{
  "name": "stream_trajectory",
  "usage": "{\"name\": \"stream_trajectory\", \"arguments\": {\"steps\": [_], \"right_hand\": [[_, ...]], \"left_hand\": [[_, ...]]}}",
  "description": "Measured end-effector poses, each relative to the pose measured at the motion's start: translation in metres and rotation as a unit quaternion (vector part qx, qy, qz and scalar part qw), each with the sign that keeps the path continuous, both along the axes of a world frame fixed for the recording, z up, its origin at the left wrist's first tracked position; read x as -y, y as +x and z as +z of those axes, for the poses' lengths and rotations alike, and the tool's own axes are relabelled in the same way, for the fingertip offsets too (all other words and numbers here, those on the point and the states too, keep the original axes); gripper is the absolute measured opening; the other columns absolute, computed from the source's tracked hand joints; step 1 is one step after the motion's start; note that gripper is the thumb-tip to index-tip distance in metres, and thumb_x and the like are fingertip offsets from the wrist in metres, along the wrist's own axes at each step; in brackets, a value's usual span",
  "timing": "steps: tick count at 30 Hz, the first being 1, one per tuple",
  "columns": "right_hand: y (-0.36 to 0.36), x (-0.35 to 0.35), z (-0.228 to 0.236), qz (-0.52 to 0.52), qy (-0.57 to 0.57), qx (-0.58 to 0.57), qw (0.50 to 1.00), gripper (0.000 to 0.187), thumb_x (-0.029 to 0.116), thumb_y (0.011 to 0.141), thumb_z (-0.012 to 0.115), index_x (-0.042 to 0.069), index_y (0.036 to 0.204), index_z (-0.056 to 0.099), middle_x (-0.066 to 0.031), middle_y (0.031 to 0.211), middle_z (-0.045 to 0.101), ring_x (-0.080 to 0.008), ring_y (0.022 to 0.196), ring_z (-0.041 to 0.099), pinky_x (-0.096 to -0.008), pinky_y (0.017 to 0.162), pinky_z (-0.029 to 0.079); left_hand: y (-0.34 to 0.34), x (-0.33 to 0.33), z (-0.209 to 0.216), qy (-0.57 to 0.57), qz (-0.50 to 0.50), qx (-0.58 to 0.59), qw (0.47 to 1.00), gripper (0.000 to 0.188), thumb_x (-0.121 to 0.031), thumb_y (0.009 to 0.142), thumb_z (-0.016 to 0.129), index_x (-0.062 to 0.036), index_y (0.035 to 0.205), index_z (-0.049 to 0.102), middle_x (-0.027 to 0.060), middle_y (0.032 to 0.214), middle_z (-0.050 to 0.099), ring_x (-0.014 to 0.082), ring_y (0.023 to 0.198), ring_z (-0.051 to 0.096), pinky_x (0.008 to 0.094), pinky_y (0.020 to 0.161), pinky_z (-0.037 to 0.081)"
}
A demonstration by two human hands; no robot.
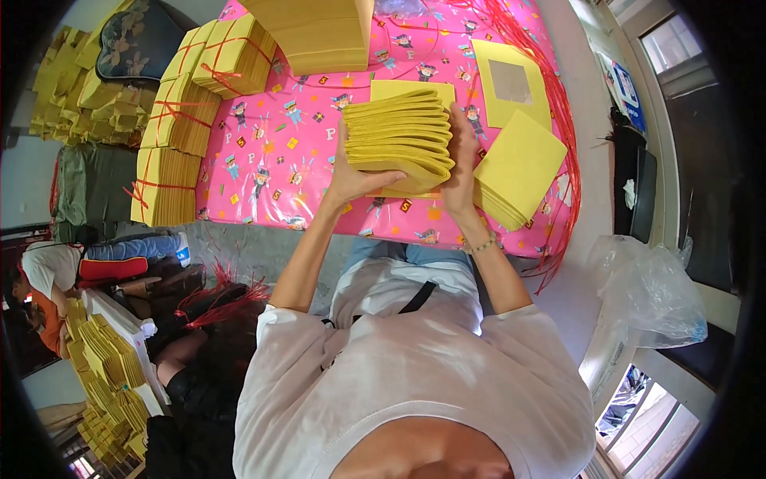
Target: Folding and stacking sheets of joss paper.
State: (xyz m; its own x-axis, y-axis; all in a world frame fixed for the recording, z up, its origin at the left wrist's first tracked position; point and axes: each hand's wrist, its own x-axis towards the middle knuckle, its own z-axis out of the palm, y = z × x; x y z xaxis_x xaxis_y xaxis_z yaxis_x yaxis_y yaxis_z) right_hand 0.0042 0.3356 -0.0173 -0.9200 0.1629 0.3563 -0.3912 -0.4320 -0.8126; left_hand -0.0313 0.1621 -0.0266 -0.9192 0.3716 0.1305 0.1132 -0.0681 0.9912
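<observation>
A thick stack of folded yellow paper packets [399, 136] stands on the pink patterned tabletop in front of me, its rounded folds facing me. My left hand [356, 177] grips its left side, the thumb lying along the lower front edge. Against the right side presses my right hand [460, 164], its fingers pointing away from me. Flat yellow paper [411, 89] shows just behind and under the stack. To the right lies a fanned pile of flat yellow packets [523, 168], partly over a yellow sheet with a grey rectangle [511, 80].
Bundles of yellow packets tied with red string [171, 120] line the table's left edge. A tall yellow pile [319, 36] stands at the back. Loose red strings [570, 152] hang along the right edge. At the lower left, people work beside more yellow packets [108, 359].
</observation>
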Motion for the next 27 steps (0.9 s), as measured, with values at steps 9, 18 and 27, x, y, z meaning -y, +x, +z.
{"name": "stream_trajectory", "arguments": {"steps": [9, 18, 27], "right_hand": [[-0.012, 0.005, -0.023, 0.022, -0.016, 0.097, 0.995, 0.050, 0.040, 0.101, 0.025, 0.002, 0.133, 0.033, -0.0077, 0.128, 0.043, -0.0150, 0.120, 0.040, -0.0303, 0.103, 0.032], [-0.009, -0.007, 0.007, 0.068, 0.024, 0.078, 0.994, 0.055, 0.043, 0.100, 0.021, 0.001, 0.135, 0.029, -0.0103, 0.134, 0.038, -0.0173, 0.126, 0.034, -0.0316, 0.107, 0.026], [0.033, -0.048, 0.076, 0.057, 0.379, -0.071, 0.921, 0.112, 0.045, 0.066, 0.078, -0.001, 0.142, 0.012, -0.0173, 0.145, 0.021, -0.0293, 0.136, 0.020, -0.0398, 0.111, 0.018]], "left_hand": [[0.000, -0.002, -0.004, -0.018, 0.000, -0.015, 1.000, 0.088, -0.013, 0.057, 0.087, -0.0005, 0.122, 0.030, 0.0109, 0.111, 0.057, 0.0185, 0.105, 0.055, 0.0326, 0.092, 0.044], [0.009, -0.009, 0.014, -0.006, 0.044, -0.020, 0.999, 0.059, -0.005, 0.063, 0.083, 0.0004, 0.113, 0.051, 0.0075, 0.103, 0.063, 0.0149, 0.092, 0.061, 0.0291, 0.080, 0.051], [0.009, 0.010, 0.043, -0.025, -0.031, -0.041, 0.998, 0.071, -0.011, 0.059, 0.087, -0.0006, 0.119, 0.051, 0.0079, 0.110, 0.060, 0.0157, 0.099, 0.058, 0.0301, 0.084, 0.049]]}}
